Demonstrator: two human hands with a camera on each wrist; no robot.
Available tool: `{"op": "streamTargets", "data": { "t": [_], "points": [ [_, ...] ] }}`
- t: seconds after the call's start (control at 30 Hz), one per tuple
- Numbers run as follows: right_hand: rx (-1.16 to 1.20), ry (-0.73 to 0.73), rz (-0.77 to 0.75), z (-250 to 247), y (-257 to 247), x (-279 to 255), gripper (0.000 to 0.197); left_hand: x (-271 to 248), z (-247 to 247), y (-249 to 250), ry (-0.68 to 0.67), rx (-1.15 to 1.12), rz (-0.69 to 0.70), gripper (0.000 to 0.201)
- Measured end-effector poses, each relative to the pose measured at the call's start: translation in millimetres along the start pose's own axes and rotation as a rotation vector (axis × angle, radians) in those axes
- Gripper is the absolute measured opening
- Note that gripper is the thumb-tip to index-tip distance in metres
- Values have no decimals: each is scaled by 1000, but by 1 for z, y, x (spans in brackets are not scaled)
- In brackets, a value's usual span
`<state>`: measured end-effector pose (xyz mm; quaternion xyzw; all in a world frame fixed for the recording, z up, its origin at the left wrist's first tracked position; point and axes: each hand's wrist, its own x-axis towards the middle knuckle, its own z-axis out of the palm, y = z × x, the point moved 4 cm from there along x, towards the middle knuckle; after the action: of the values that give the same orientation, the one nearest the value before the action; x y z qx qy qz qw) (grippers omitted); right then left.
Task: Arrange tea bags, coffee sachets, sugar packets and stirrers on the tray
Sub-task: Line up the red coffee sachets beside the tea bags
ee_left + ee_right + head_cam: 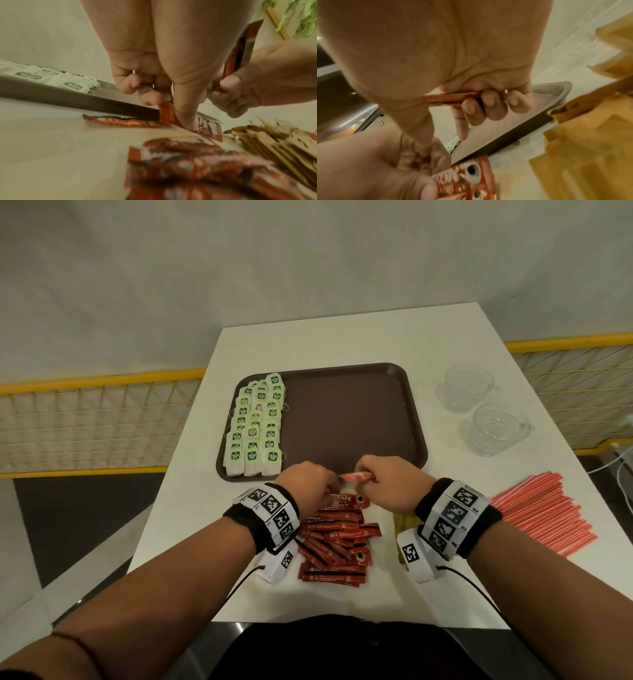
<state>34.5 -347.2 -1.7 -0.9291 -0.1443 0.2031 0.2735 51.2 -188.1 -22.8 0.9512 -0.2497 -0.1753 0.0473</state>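
A brown tray (349,419) lies mid-table, with rows of green-labelled tea bags (255,426) filling its left side. Both hands hover over the tray's front edge. My right hand (387,482) grips a thin bundle of red coffee sachets (358,477), seen edge-on in the right wrist view (452,99). My left hand (310,482) pinches one red sachet (167,115) between thumb and fingers, just above the loose pile of coffee sachets (334,546) on the table. Yellow sugar packets (406,523) lie partly hidden under my right wrist. Red stirrers (544,511) are heaped at the right.
Two clear glass cups (467,386) (495,428) stand on the white table right of the tray. The tray's middle and right side (376,405) are bare. A yellow mesh railing (102,419) runs behind the table on both sides.
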Motion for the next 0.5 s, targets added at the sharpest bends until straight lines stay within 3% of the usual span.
{"op": "streamTargets", "data": {
  "t": [0.07, 0.2, 0.33, 0.5],
  "points": [
    [-76, -4, -60, 2, -3, 2, 18, -1, -8, -2, 56, -68, -2, 17],
    [-64, 124, -135, -7, -6, 10, 12, -3, -26, -14, 155, -277, -6, 14],
    [6, 212, -165, -20, -9, 23, 4, 0, -50, -25, 166, -283, 50, 13],
    [242, 307, -62, -41, -14, 41, 15, 50, -97, -96, 260, -210, -134, 10]
  ]
}}
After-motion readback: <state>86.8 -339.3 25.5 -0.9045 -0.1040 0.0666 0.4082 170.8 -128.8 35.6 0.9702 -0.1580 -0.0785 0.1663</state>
